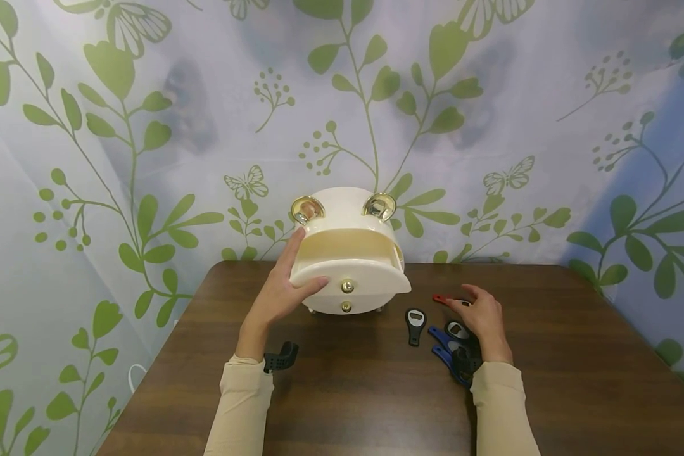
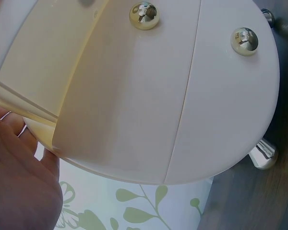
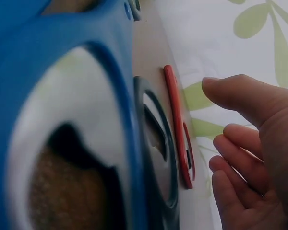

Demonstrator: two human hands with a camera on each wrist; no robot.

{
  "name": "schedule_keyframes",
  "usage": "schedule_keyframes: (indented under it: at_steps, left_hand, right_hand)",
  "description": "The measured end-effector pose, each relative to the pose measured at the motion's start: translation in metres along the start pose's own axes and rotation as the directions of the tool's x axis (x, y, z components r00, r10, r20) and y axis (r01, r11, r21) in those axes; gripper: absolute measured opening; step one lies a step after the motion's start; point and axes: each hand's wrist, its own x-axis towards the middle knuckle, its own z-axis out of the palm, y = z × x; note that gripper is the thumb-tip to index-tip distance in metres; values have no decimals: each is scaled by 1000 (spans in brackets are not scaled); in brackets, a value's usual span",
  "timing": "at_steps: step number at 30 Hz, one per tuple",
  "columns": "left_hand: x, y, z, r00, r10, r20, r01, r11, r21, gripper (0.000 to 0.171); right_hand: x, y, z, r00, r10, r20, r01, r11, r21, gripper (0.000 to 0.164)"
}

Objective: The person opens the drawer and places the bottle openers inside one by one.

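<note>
A cream drawer box (image 1: pixel 342 206) with gold round ears stands at the back of the table, its upper drawer (image 2: pixel 134 96) pulled out. Gold knobs sit on both drawer fronts. My left hand (image 1: pixel 278 292) touches the box's left side, fingers extended along it, with the thumb over the drawer front. On the right, my right hand (image 1: pixel 486 316) hovers beside a red bottle opener (image 3: pixel 175 120), thumb and fingers apart and nothing between them. Below that hand lie blue bottle openers (image 1: pixel 441 354) and black-rimmed ones, partly hidden by the hand and wrist camera.
A separate black bottle opener (image 1: pixel 415 335) lies between the box and the group of openers. The brown wooden table (image 1: pixel 365 405) runs back to a wall covering (image 1: pixel 216 152) with green leaves and butterflies, close behind the box.
</note>
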Motion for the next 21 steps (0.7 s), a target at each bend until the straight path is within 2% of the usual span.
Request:
schedule_keyframes:
  at_steps: [4,10,21]
  left_hand:
    - [2,0,0,1000,-19,11,19,1000,-12,102]
    - [0,0,1,1000,-3,-1,3,1000,-2,102]
    - [-1,-1,0,1000,14,-15,-14,1000,-2,100]
  right_hand:
    - [0,3,1,1000,2,26,-2,1000,-3,68]
    - [0,6,2,998,2,57,-2,1000,-10,68]
    - [4,15,7,999,-15,36,16,1000,-9,63]
